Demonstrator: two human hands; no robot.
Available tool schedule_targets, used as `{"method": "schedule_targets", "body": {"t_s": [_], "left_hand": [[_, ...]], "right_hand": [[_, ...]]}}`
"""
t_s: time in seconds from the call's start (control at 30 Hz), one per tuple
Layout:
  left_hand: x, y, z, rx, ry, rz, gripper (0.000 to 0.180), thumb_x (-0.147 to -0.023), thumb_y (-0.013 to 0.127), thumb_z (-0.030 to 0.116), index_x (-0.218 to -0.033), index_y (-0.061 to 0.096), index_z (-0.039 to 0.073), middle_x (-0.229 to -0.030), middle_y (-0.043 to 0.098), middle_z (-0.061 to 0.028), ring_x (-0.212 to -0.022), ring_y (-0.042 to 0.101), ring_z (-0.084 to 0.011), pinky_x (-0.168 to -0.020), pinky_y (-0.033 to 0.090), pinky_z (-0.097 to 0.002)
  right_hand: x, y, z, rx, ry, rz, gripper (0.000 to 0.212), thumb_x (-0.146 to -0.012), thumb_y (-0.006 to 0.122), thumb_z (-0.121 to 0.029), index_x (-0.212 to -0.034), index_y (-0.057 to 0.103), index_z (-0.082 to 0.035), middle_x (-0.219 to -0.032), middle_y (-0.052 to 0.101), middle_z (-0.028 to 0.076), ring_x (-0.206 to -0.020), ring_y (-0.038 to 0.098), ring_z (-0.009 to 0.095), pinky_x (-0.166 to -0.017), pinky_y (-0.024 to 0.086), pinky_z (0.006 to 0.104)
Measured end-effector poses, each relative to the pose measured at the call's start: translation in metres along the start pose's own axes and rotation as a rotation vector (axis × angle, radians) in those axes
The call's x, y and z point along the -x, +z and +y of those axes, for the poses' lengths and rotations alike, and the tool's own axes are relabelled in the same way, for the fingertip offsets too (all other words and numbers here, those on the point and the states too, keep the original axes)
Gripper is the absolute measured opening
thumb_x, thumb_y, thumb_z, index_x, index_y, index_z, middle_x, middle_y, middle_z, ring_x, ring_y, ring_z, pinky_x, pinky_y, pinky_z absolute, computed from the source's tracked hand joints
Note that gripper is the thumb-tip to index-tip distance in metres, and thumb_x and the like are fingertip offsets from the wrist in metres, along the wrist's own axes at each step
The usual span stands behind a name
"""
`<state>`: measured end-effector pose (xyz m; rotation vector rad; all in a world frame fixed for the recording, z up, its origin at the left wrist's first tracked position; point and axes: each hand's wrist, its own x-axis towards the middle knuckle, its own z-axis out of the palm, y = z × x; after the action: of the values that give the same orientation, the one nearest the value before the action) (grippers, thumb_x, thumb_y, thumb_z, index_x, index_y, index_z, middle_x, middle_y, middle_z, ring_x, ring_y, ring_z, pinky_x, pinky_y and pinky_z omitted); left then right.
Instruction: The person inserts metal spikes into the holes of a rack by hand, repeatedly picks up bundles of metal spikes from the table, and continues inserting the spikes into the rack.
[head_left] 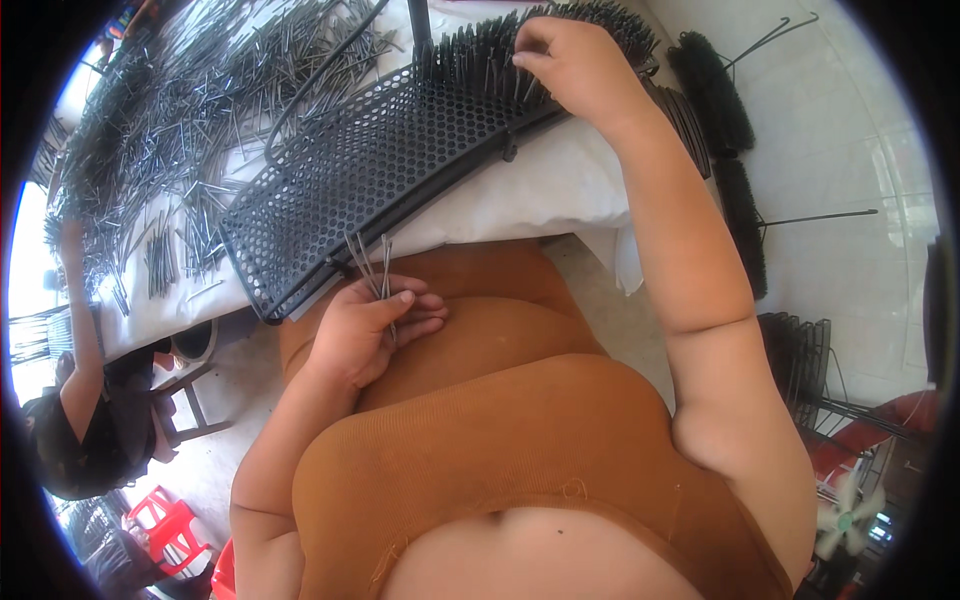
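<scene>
Head view showed the left hand (368, 325) resting against the lap, its fingers curled shut around a small bundle of thin metal pins (372, 265) that stuck up past the near edge of a black perforated panel (370, 170). That panel lay tilted across a white-covered table (540, 190), its far end already bristling with inserted pins. Over that end the right hand (575, 65) was pinched, thumb and forefinger closed on a single pin among the upright ones. Loose pins (190, 110) lay scattered over the table's left part, and finished bristled panels (712, 90) stood on the right.
</scene>
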<state>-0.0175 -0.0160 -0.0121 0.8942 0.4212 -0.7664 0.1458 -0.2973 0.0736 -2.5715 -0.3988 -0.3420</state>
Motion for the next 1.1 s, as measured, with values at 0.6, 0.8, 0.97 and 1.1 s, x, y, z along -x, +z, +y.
{"method": "schedule_targets", "body": {"t_s": [0.6,0.8,0.97,1.1], "left_hand": [[0.013,0.004,0.001,0.002,0.178,-0.124,0.022,-0.103,0.045,0.027,-0.113,0.052,0.010,-0.067,0.031,0.0031,-0.054,0.026,-0.0065,-0.046,0.022,-0.0195],[0.013,0.002,-0.001,0.023,0.169,-0.195,0.023,-0.102,0.046,0.027,-0.116,0.051,0.009,-0.075,0.039,0.0022,-0.057,0.031,-0.0060,-0.048,0.024,-0.0184],[0.018,0.001,0.003,-0.066,0.133,-0.268,0.026,-0.103,0.044,0.027,-0.115,0.053,0.006,-0.079,0.043,0.0011,-0.059,0.033,-0.0056,-0.049,0.025,-0.0179],[0.018,0.000,0.002,-0.063,0.106,-0.252,0.024,-0.103,0.045,0.026,-0.113,0.054,0.006,-0.079,0.044,0.0009,-0.058,0.033,-0.0056,-0.048,0.025,-0.0180]], "right_hand": [[0.062,0.049,-0.050,-0.718,0.031,-0.112,0.026,-0.084,0.071,-0.005,-0.109,0.065,-0.005,-0.093,0.069,0.004,-0.081,0.062,0.007,-0.070,0.050,0.0226],[0.099,0.080,-0.102,-1.208,0.138,-0.480,0.043,-0.086,0.067,0.001,-0.127,0.057,-0.005,-0.095,0.065,0.004,-0.088,0.062,0.009,-0.076,0.051,0.0230],[0.092,0.079,-0.104,-1.243,0.203,-0.443,0.024,-0.087,0.066,0.001,-0.111,0.063,0.000,-0.089,0.065,0.002,-0.083,0.062,0.008,-0.072,0.051,0.0213],[0.090,0.076,-0.103,-1.160,0.183,-0.502,0.021,-0.086,0.067,0.001,-0.107,0.065,0.000,-0.087,0.066,0.002,-0.081,0.062,0.008,-0.071,0.051,0.0212]]}}
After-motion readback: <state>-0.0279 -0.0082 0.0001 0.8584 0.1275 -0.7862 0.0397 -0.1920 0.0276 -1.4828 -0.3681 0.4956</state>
